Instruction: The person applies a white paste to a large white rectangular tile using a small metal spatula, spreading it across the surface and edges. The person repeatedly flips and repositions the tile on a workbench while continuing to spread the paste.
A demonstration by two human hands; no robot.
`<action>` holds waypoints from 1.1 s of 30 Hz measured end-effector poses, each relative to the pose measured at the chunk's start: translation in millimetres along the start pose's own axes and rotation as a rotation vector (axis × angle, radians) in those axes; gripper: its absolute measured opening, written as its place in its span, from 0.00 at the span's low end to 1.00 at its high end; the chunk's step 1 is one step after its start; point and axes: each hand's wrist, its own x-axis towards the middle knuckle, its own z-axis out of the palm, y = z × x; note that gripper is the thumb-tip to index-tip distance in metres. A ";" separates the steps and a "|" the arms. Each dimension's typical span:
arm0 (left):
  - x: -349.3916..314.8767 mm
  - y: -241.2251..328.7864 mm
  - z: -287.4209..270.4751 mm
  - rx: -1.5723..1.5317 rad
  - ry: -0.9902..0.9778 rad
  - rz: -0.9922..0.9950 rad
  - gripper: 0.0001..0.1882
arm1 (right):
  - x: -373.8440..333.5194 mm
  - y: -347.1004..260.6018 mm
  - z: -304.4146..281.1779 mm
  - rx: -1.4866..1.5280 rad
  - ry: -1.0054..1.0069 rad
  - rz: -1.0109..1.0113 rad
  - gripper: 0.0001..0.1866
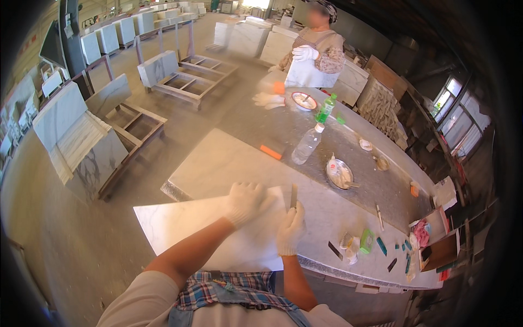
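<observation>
A white marble tile [207, 240] lies in front of me, overhanging the near left edge of the stone-topped table [218, 158]. My left hand [246, 203], in a white work glove, rests on its upper surface with the fingers laid flat. At the tile's right edge, my gloved right hand [291, 231] is closed around a narrow, flat, brownish strip-shaped tool [294, 196]. The tool points away from me; its exact kind cannot be made out.
A clear bottle [308, 144], a green bottle [326, 109] and bowls of pale paste [340, 173] stand on the table. An orange block [271, 152] lies farther left. Small abrasive pieces [381, 246] litter the right end. Across the table a co-worker [316, 49] holds another tile.
</observation>
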 end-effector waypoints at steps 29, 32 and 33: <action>-3.2 0.0 7.1 -0.026 0.085 0.050 0.20 | -3.5 1.0 -0.5 0.092 -0.066 0.141 0.18; -5.1 -0.2 7.0 -0.041 0.071 0.055 0.20 | -5.0 -0.3 -3.6 0.076 -0.070 0.132 0.18; -5.4 -0.3 7.0 -0.044 0.066 0.057 0.20 | -5.3 0.2 -3.9 0.076 -0.076 0.138 0.18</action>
